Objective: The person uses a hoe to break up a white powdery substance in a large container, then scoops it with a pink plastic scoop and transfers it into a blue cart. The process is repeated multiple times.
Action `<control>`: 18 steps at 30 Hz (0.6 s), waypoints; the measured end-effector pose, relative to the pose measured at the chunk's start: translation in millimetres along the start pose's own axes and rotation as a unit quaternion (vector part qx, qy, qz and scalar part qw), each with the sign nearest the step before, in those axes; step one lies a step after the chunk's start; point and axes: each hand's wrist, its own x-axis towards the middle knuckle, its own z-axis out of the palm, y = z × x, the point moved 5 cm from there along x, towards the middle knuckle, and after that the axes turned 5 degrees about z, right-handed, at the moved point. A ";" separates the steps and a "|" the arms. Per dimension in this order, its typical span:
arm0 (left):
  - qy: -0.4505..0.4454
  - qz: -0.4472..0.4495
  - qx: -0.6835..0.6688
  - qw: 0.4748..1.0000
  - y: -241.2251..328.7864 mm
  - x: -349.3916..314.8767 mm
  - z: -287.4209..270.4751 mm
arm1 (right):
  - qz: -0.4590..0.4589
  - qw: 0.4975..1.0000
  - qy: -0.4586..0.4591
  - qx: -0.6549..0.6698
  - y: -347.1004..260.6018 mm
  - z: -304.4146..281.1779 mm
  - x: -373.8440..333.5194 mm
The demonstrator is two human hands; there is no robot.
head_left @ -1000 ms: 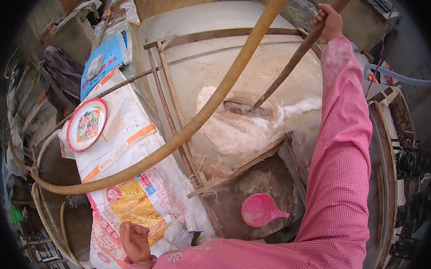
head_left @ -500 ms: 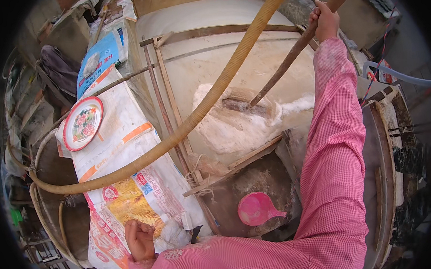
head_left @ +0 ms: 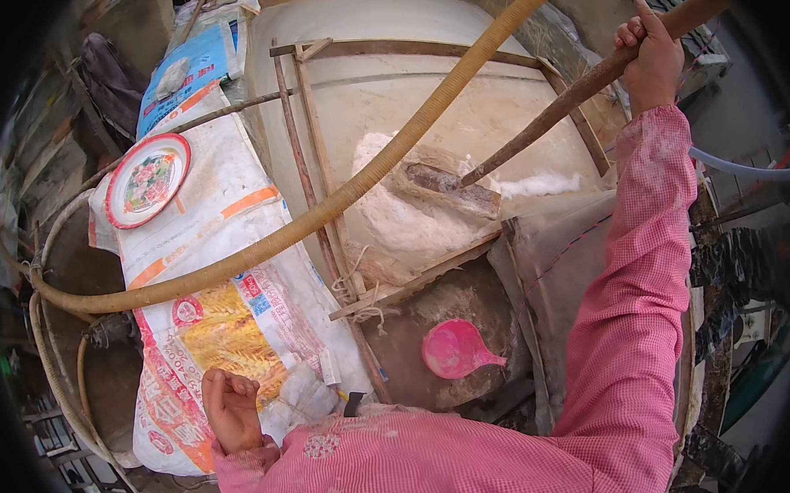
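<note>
My right hand, at the upper right, is closed around a long wooden pole. The pole slants down to the left and ends at a wooden block-shaped head. This head rests in a whitish wet-looking heap on pale cloth within a wooden frame. At the lower left my left hand is raised with loosely curled fingers and nothing visible in it. Beside it are a printed sack and a crumpled clear plastic bundle.
A ribbed yellow hose arcs across in front of the frame. A pink plastic scoop sits in the dark space below the frame. On the sacks lies a red-rimmed flowered plate. A pale blue hose is at the far right.
My right hand has moved outward to the right with the pole, and the block-shaped head shows more clearly in the heap. My left hand keeps its loose curl. The whole view has shifted slightly.
</note>
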 end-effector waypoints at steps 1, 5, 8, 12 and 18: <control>0.002 0.000 0.002 1.000 -0.3 1.8 -0.4 | 0.001 1.000 -0.004 0.001 1.2 0.6 12.8; 0.027 -0.015 0.010 0.999 -9.1 12.1 2.0 | 0.095 0.995 0.026 0.005 72.7 -16.2 36.8; 0.048 -0.031 0.022 0.998 -22.1 21.5 5.2 | 0.135 0.991 0.022 -0.002 109.2 -26.5 63.6; 0.031 -0.052 0.036 0.998 -41.8 35.2 15.4 | 0.148 0.989 0.012 0.007 141.0 -21.0 88.2; 0.024 -0.071 0.037 0.996 -49.3 30.8 24.2 | 0.068 0.990 0.063 -0.103 152.1 -4.9 78.6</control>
